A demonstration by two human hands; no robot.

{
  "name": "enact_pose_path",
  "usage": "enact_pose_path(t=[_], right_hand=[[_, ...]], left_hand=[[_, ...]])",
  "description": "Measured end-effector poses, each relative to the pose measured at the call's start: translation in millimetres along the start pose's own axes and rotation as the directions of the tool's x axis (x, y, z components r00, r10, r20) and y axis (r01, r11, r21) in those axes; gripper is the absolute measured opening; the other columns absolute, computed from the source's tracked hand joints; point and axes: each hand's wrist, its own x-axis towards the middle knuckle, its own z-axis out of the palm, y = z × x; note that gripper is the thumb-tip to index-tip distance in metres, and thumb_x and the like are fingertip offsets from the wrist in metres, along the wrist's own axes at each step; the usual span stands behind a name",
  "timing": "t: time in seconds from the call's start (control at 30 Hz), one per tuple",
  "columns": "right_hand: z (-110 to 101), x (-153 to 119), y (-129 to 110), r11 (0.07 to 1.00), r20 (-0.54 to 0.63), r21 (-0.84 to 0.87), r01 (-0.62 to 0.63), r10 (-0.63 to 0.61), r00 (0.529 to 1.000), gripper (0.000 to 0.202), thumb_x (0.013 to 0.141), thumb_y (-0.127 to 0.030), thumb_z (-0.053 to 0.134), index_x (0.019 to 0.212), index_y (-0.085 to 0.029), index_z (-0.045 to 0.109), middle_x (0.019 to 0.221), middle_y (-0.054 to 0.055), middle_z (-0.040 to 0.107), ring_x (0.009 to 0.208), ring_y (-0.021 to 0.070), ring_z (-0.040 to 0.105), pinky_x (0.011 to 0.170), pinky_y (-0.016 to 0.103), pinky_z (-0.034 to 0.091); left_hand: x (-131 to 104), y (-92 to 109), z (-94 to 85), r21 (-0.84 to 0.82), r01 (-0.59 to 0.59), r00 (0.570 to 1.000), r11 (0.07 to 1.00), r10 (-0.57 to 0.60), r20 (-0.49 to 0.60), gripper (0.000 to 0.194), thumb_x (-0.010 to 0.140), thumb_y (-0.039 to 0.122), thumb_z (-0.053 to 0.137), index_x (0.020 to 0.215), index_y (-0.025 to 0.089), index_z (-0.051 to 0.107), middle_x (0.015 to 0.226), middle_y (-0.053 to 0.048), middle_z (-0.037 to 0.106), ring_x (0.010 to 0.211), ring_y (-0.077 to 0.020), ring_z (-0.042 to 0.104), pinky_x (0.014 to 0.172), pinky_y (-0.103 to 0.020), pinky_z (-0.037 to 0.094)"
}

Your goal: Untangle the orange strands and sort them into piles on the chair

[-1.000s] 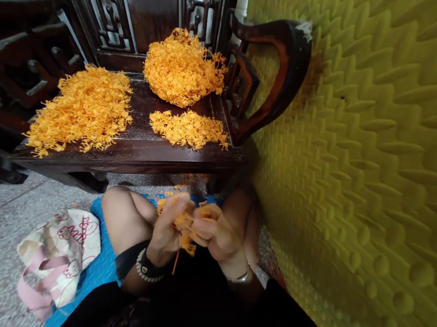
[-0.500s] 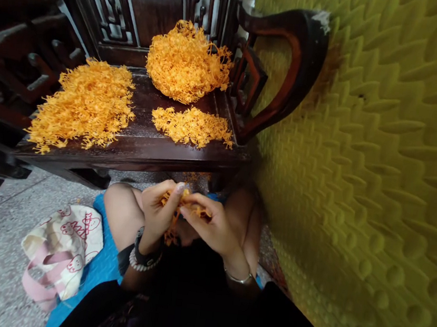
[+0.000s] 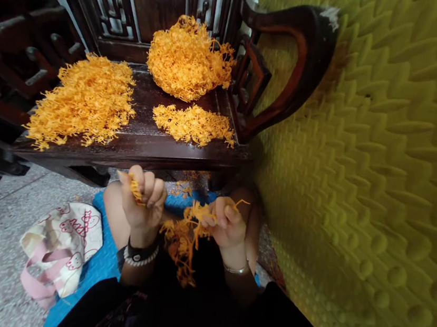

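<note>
My left hand is curled with the fingers closed around a few small orange branched pieces, which show between thumb and fingers. To its right, my right hand pinches a tangled strand of orange branched plastic pieces that dangles over my lap. One thin end sticks up past the right fingertips. The two hands are apart, just in front of a dark wooden chair seat. On the seat lie a wide orange heap, a tall rounded heap and a small flat one.
A curved chair arm rises at the right, beside a yellow-green embossed wall. A white cloth bag with pink handles lies by a blue mat on the speckled floor. Loose orange bits lie under the chair.
My hands have moved apart, the left one toward the chair, the right one slightly rightward. The strand held between both hands now hangs from the right, and the left is closed around several pieces.
</note>
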Motion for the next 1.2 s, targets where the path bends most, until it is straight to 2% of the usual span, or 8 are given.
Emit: enact_pose_path(t=[0.13, 0.23, 0.4, 0.5, 0.87, 0.93, 1.03, 1.2], right_hand=[[-6.5, -2.1, -10.9, 1.0, -0.082, 0.014, -0.027, 0.028, 0.996, 0.047, 0.071, -0.05, 0.072, 0.049, -0.02, 0.044, 0.041, -0.009, 0.024, 0.041, 0.0066, 0.021, 0.045, 0.024, 0.021], [-11.5, -1.3, -25.7, 0.994, -0.1, 0.114, -0.007, 0.018, 0.995, 0.035, 0.076, -0.05, 0.067, 0.064, -0.021, 0.053, 0.046, -0.011, 0.019, 0.042, 0.0071, 0.015, 0.045, 0.024, 0.019], [-19.1, 2.2, -54.2, 0.987, -0.086, 0.159, 0.005, 0.009, 0.996, 0.03, 0.086, -0.05, 0.055, 0.077, -0.021, 0.058, 0.048, -0.011, 0.014, 0.042, 0.0083, 0.008, 0.042, 0.022, 0.019], [-21.6, 2.4, -67.3, 0.98, -0.048, 0.197, 0.015, -0.006, 0.999, 0.03, 0.089, -0.047, 0.052, 0.076, -0.021, 0.056, 0.048, -0.01, 0.013, 0.042, 0.0084, 0.006, 0.04, 0.021, 0.018], [-31.3, 3.0, -83.0, 0.963, 0.043, 0.268, -0.019, 0.008, 0.999, 0.032, 0.088, -0.05, 0.053, 0.072, -0.022, 0.048, 0.047, -0.011, 0.011, 0.041, 0.0085, 0.002, 0.035, 0.02, 0.012], [-30.6, 6.2, -82.1, 0.957, 0.089, 0.288, -0.043, 0.017, 0.996, 0.034, 0.087, -0.051, 0.053, 0.07, -0.023, 0.046, 0.045, -0.011, 0.01, 0.04, 0.0085, 0.001, 0.034, 0.02, 0.01], [-27.0, 11.2, -80.3, 0.961, 0.13, 0.272, -0.056, 0.021, 0.991, 0.035, 0.087, -0.052, 0.053, 0.069, -0.023, 0.046, 0.045, -0.011, 0.009, 0.04, 0.0085, 0.001, 0.034, 0.02, 0.009], [-20.7, 13.4, -78.3, 0.991, 0.05, 0.129, 0.047, -0.053, 0.997, 0.032, 0.086, -0.052, 0.052, 0.082, -0.022, 0.06, 0.047, -0.01, 0.021, 0.039, 0.0079, 0.012, 0.036, 0.021, 0.018]], left_hand=[[20.2, 8.6, 7.9, 0.472, -0.122, 0.987, 0.873, 0.055, 0.154, 0.033, 0.089, 0.045, 0.057, 0.071, 0.018, 0.057, 0.052, 0.005, 0.045, 0.041, -0.0065, 0.035, 0.041, -0.018, 0.028], [68.9, 5.3, 19.2, 0.804, -0.379, 0.915, 0.458, 0.056, 0.4, 0.025, 0.089, 0.04, 0.058, 0.087, 0.017, 0.067, 0.07, -0.001, 0.062, 0.057, -0.0102, 0.052, 0.059, -0.021, 0.038], [160.3, -22.8, 37.5, 0.832, -0.506, 0.863, -0.229, -0.134, 0.488, 0.044, 0.092, 0.051, 0.046, 0.098, 0.01, 0.062, 0.089, -0.013, 0.062, 0.082, -0.0237, 0.058, 0.08, -0.033, 0.042], [186.7, -38.3, 33.8, 0.725, -0.548, 0.836, -0.417, -0.277, 0.473, 0.064, 0.088, 0.061, 0.045, 0.122, 0.008, 0.054, 0.113, -0.021, 0.055, 0.104, -0.034, 0.054, 0.091, -0.042, 0.041], [179.7, -34.9, 10.7, 0.727, -0.672, 0.728, -0.14, -0.303, 0.615, 0.061, 0.089, 0.061, 0.044, 0.14, 0.028, 0.047, 0.155, -0.01, 0.027, 0.141, -0.0366, 0.019, 0.112, -0.055, 0.018], [150.6, -23.8, 27.6, 0.679, -0.732, 0.64, 0.054, -0.288, 0.712, 0.061, 0.09, 0.059, 0.044, 0.14, 0.024, 0.046, 0.152, -0.011, 0.033, 0.14, -0.0338, 0.023, 0.114, -0.053, 0.019], [91.5, -11.3, 49.6, 0.529, -0.706, 0.378, 0.47, -0.381, 0.844, 0.052, 0.094, 0.052, 0.04, 0.135, 0.02, 0.048, 0.132, -0.012, 0.055, 0.119, -0.0238, 0.052, 0.102, -0.04, 0.041], [30.0, -10.3, 50.2, 0.585, -0.681, 0.473, 0.44, -0.345, 0.811, 0.034, 0.095, 0.04, 0.046, 0.074, 0.016, 0.059, 0.071, -0.003, 0.056, 0.071, -0.0164, 0.053, 0.067, -0.029, 0.044]])
